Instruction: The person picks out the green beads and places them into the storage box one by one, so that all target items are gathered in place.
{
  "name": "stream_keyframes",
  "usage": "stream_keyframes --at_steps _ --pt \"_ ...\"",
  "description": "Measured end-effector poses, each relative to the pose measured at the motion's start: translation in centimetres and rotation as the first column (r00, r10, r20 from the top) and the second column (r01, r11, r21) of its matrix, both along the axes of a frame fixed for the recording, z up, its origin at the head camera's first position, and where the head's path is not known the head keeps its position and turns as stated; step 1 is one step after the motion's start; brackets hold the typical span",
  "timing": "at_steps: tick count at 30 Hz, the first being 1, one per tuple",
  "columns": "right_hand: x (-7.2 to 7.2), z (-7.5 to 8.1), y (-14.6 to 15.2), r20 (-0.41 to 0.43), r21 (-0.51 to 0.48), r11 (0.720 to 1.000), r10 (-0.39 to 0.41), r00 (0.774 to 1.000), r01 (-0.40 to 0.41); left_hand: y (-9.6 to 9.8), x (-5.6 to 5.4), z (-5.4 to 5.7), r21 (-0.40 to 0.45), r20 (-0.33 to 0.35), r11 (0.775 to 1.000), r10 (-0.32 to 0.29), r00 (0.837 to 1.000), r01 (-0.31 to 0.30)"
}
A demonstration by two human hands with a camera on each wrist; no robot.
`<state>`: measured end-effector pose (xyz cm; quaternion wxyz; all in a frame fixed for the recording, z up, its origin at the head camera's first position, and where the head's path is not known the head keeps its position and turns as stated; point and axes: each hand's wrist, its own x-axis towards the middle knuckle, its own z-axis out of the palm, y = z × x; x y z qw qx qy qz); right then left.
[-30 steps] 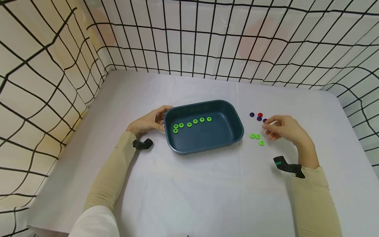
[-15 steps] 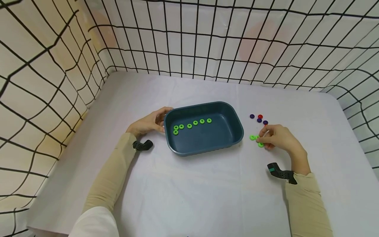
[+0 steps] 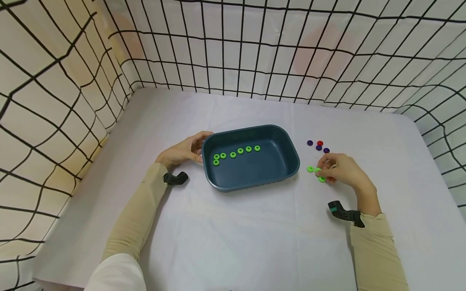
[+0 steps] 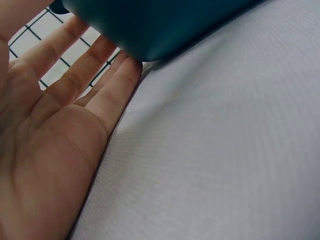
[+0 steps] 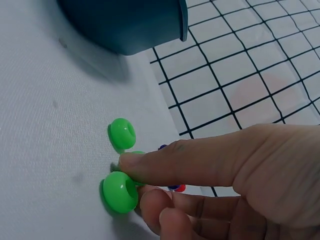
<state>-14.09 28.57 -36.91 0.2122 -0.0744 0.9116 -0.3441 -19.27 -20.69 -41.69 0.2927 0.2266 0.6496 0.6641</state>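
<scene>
A dark teal plastic tub (image 3: pixel 251 171) stands on the white cloth, with several green ring-shaped beads (image 3: pixel 240 150) on its floor. At the tub's left end is my left hand (image 3: pixel 180 152), fingers extended and touching the wall; the left wrist view shows the fingertips (image 4: pixel 131 66) at its lower corner. To the right of the tub, thumb and forefinger of my right hand (image 3: pixel 344 169) pinch a green bead (image 3: pixel 318 170), mostly hidden by the thumb. Two more green beads lie beside it, one nearer the tub (image 3: pixel 310 169) and one nearer me (image 3: pixel 322 179).
Beyond the right hand lie purple beads (image 3: pixel 310 142) and a red bead (image 3: pixel 320 143). Black wire grid (image 3: pixel 240 60) fences the table's back and sides. Each wrist wears a black camera mount, such as the right one (image 3: pixel 344 212).
My right hand has come down and toward the tub from near the purple beads to the green ones. The nearest green bead has shifted slightly. The left hand and tub stay in place.
</scene>
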Motion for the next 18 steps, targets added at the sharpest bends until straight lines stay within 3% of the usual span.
stream_keyframes --at_steps 12,18 --pt "0.18 0.21 0.19 -0.037 -0.02 0.995 -0.099 0.994 0.099 -0.14 0.19 0.05 -0.015 0.007 1.0 0.006 1.0 -0.006" --pt "0.21 0.35 0.13 -0.024 -0.077 0.986 -0.147 0.989 0.145 -0.03 0.1 0.07 -0.03 0.011 0.999 0.015 1.0 -0.015"
